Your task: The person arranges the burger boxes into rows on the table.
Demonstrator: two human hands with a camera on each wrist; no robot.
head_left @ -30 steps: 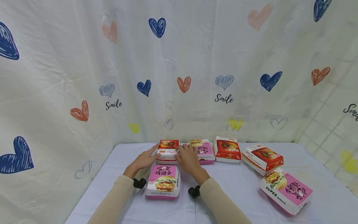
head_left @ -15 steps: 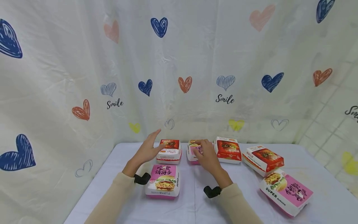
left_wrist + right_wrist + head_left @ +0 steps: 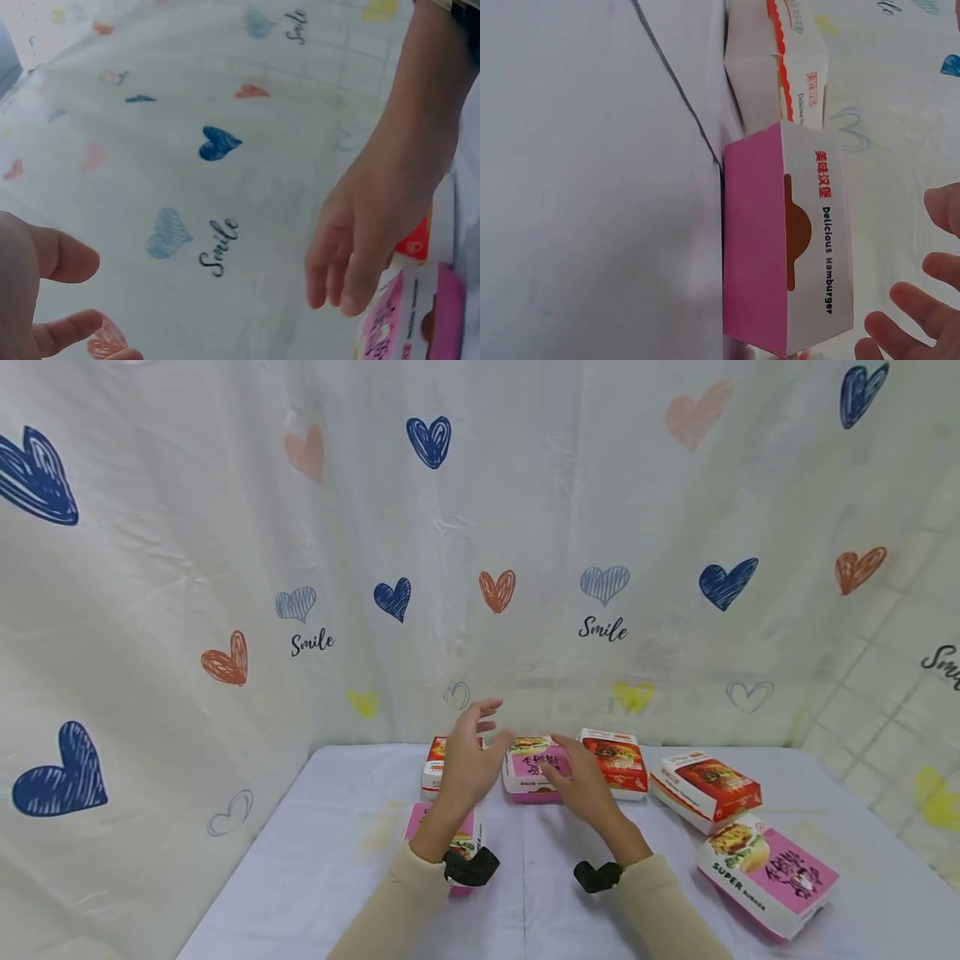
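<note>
In the head view my left hand (image 3: 472, 764) hovers with fingers spread, in front of a red-topped hamburger box (image 3: 432, 768) that it partly hides. Below its wrist, a pink hamburger box (image 3: 467, 831) is half covered by the forearm. My right hand (image 3: 588, 785) hangs relaxed at the right side of another pink hamburger box (image 3: 528, 768) in the back row; whether it touches that box I cannot tell. The right wrist view has this box's pink-and-white front (image 3: 817, 247), with the fingers (image 3: 915, 307) beyond it. Both hands hold nothing.
Right of the right hand stands a red hamburger box (image 3: 618, 760). Farther right lie a tilted red-and-white box (image 3: 708, 785) and a pink box (image 3: 772, 872), close together. A white cloth covers the table (image 3: 315, 843); a heart-printed curtain (image 3: 540, 527) hangs behind.
My left hand has left the back-left red box, risen and shifted right. The right hand has moved right, from the gap between two boxes to the pink box's right side.
</note>
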